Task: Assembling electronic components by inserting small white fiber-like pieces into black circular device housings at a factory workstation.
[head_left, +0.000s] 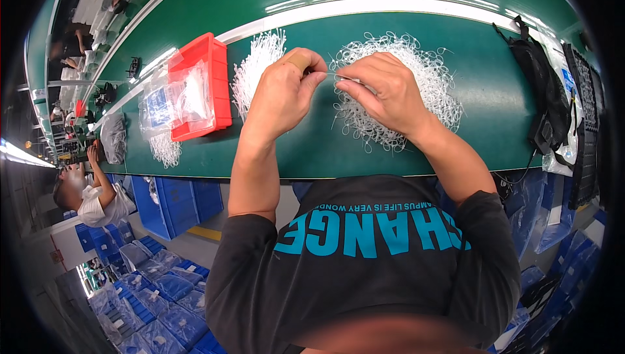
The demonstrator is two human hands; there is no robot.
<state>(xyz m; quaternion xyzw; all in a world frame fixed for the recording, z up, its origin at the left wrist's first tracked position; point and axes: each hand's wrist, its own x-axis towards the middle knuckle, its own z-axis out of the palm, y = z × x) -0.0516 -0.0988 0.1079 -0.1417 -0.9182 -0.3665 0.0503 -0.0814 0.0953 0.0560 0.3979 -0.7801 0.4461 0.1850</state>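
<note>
Over the green table (312,152), my left hand (281,93) and my right hand (385,90) face each other with fingertips pinched together. Between them runs a thin white looped strand (331,74), and each hand grips part of it; its finer details are too small to make out. Just beyond and beneath my right hand spreads a big tangled pile of white looped strands (426,84). Left of my left hand lies a bundle of similar white strands (254,61), laid more or less side by side and partly hidden by that hand.
A red plastic bin (220,84) holding clear bags (159,106) stands left, with more white strands (166,151) beside it. A black bag (530,74) lies at the right end. Blue crates (170,204) sit below the table edge. Another person (104,201) works at far left.
</note>
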